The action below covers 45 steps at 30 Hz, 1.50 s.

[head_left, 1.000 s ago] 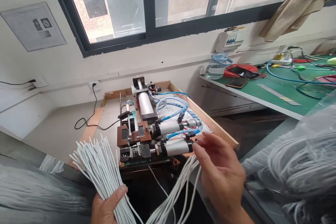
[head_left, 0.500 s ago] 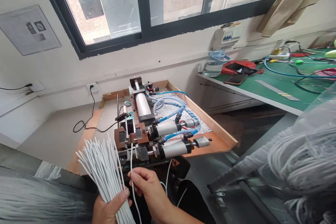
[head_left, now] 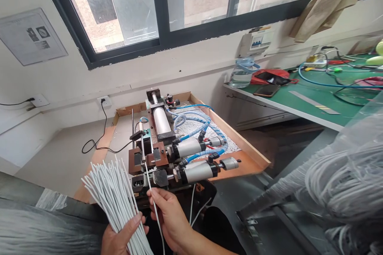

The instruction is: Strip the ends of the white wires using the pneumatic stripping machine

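A thick bundle of white cables (head_left: 112, 191) fans out upward from my left hand (head_left: 122, 235), whose fingers are wrapped round it. Between the thumb and fingers of my right hand (head_left: 169, 215) is a single white cable (head_left: 149, 179). Its upper end reaches the jaws of a pneumatic machine (head_left: 149, 155), between the brown blocks; whether the tip is inside them I cannot tell. The cable's lower part hangs down past my right palm. Silver air cylinders (head_left: 197, 171) lie to the right of the jaws, just beyond my right hand.
A wooden-edged tray (head_left: 230, 131) surrounds the machine, with blue air hoses (head_left: 191, 131) and white scraps inside. On the right, a green table (head_left: 287, 105) bears a water jug (head_left: 241, 73), a phone (head_left: 266, 90) and cords. Plastic-wrapped cable coils (head_left: 338, 187) stand at the lower right.
The single cable's upper end has moved slightly left and now slants toward the jaws. The bundle in my left hand has shifted a little left and down.
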Each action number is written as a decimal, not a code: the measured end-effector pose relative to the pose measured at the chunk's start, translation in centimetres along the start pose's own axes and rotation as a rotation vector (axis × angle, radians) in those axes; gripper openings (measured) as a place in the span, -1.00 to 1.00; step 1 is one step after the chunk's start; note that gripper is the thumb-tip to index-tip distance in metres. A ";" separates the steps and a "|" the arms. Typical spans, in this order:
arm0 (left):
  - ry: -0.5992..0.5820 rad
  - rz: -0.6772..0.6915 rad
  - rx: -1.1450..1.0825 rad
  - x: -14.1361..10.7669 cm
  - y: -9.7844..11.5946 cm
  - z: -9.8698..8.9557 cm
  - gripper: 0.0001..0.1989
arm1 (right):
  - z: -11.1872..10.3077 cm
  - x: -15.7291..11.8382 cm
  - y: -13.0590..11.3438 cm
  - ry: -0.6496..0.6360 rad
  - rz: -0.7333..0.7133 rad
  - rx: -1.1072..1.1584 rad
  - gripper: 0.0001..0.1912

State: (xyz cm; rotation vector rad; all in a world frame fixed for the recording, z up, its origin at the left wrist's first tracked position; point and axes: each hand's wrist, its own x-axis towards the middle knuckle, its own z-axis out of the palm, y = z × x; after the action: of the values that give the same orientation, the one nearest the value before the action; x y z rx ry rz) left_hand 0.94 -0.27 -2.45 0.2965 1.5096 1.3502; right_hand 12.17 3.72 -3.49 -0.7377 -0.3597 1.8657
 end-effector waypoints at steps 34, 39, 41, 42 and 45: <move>0.067 0.012 0.073 -0.5 -0.3 0.2 -0.62 | 0.2 -0.5 -0.2 0.035 0.092 -0.099 -0.74; 0.042 0.094 0.091 -0.5 -0.6 0.0 -0.66 | 0.7 -0.4 0.1 -0.189 0.154 -0.148 -0.73; 0.012 0.102 0.098 -0.4 -0.6 -0.1 -0.66 | 0.6 -0.5 0.3 -0.192 0.123 -0.179 -0.72; -0.007 0.099 0.102 -0.4 -0.6 -0.1 -0.66 | 0.5 -0.6 0.3 -0.167 0.089 -0.190 -0.72; -0.037 0.065 0.081 -0.5 -0.3 -0.2 -0.67 | 0.2 -0.8 0.4 -0.096 -0.020 -0.227 -0.71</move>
State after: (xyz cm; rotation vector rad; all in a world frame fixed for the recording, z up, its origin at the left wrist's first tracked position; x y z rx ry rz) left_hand 1.16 -0.84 -2.51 0.4229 1.5374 1.3290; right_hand 11.99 2.91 -3.31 -0.7946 -0.6461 1.8640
